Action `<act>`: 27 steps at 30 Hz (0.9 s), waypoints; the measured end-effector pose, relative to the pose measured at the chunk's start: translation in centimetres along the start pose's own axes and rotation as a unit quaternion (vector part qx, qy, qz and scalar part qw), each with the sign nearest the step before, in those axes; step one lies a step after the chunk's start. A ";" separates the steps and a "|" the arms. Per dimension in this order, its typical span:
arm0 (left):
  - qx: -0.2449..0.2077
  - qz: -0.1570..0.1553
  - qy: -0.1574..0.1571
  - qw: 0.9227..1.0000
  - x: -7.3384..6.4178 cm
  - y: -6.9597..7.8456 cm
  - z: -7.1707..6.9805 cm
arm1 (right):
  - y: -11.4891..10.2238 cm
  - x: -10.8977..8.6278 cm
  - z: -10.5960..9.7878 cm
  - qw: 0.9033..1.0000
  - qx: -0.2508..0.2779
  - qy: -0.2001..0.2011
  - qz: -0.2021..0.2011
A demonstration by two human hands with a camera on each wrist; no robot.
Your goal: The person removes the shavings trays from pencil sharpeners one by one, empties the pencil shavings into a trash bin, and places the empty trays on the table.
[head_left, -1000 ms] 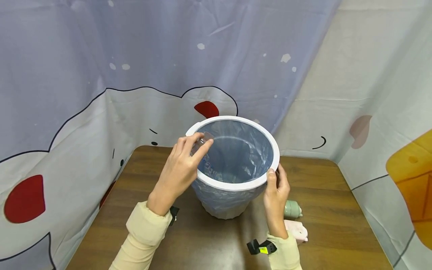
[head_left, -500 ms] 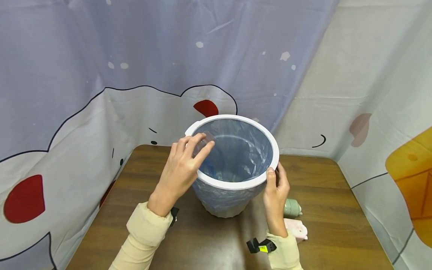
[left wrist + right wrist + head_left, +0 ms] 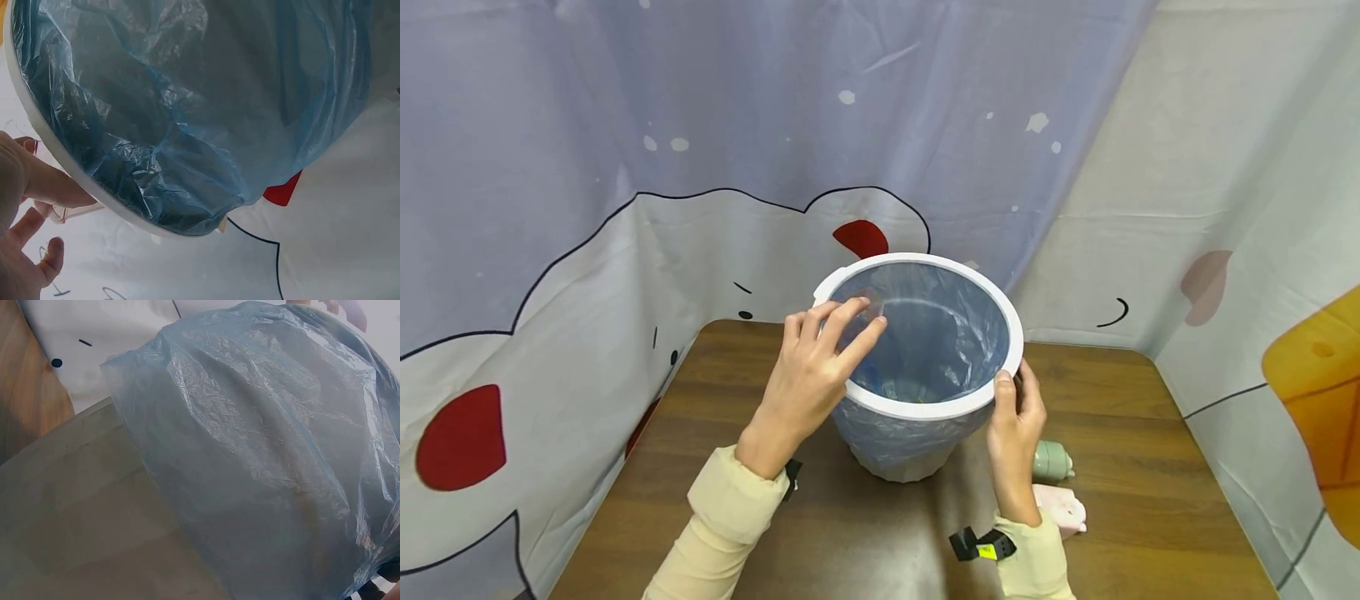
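A trash can (image 3: 904,477) with a white rim ring (image 3: 925,410) stands on the table, lined with a translucent blue bag (image 3: 891,433). My left hand (image 3: 805,367) reaches over the left of the rim, thumb and fingers pinching a clear plastic piece (image 3: 874,302). Its pale edge (image 3: 78,211) shows beyond the rim in the left wrist view; most of it is hidden. On the right side, my right hand (image 3: 1018,433) grips the rim, thumb on top and fingers under the outside. Bag folds (image 3: 262,437) fill much of the right wrist view.
Right of the right wrist, a small green cylindrical thing (image 3: 1052,461) and a pale pink thing (image 3: 1062,508) lie on the brown wooden table (image 3: 1120,467). Printed curtains (image 3: 700,267) hang close behind the table and along its sides.
My left hand has shifted slightly rightward, further over the can's mouth, still with the clear plastic piece. My right hand and the can stay in place.
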State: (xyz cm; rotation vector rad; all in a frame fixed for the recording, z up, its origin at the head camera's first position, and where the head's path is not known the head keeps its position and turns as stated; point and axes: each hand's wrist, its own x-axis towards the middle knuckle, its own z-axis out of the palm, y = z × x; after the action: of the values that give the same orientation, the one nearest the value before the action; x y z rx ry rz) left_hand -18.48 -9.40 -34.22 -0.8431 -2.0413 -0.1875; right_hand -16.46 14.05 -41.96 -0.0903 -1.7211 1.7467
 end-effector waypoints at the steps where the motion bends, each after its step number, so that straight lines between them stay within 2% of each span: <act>1: 0.001 0.001 0.001 1.000 0.0 0.0 0.0 | 0.0 0.0 0.0 1.000 0.001 0.000 0.001; 8: -0.010 0.017 0.046 0.999 0.0 0.1 0.3 | 0.0 0.0 0.0 1.000 -0.007 0.001 0.000; 15: -0.036 0.002 0.097 0.995 -0.1 -0.2 0.2 | -0.1 0.1 -0.1 1.000 -0.003 0.003 0.007; 20: -0.044 0.006 0.136 0.990 -0.4 -0.4 0.2 | -0.1 0.2 -0.1 1.000 0.001 0.002 0.012; 27: -0.039 0.007 0.148 0.988 -0.6 -0.5 0.4 | -0.1 0.2 0.0 1.000 0.000 0.004 0.012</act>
State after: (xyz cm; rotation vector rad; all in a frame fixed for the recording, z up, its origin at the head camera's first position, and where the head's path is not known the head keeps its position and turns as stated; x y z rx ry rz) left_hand -18.80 -9.95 -34.85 -0.8251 -1.7590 -0.3634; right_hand -16.56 14.15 -41.85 -0.1184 -1.7213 1.7617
